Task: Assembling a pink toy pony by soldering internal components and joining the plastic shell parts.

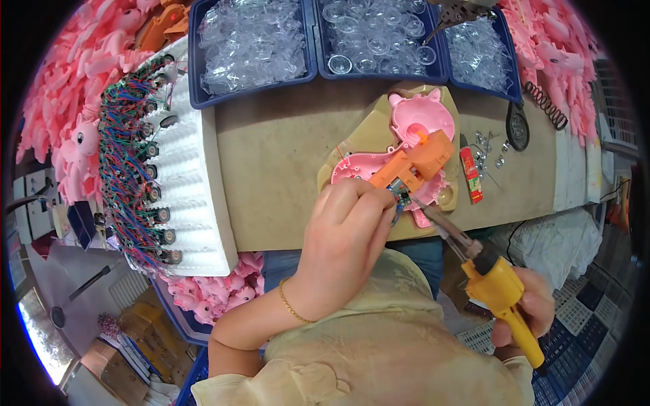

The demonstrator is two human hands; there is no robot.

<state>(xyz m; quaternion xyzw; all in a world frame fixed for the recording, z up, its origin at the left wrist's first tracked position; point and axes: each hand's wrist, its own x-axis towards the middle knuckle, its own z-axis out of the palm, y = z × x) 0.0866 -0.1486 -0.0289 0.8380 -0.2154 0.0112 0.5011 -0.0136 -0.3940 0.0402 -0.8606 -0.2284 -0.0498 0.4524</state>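
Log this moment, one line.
left hand: at orange part; right hand: holds yellow soldering iron, tip by orange part; pink shell: on tan fixture

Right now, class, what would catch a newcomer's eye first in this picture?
Probably the yellow soldering tool in the right hand at lower right, its tip near the left hand and an orange part over the pink shell. Next, the tangled wires on the white foam block at left, and pink toys heaped at upper left and right.
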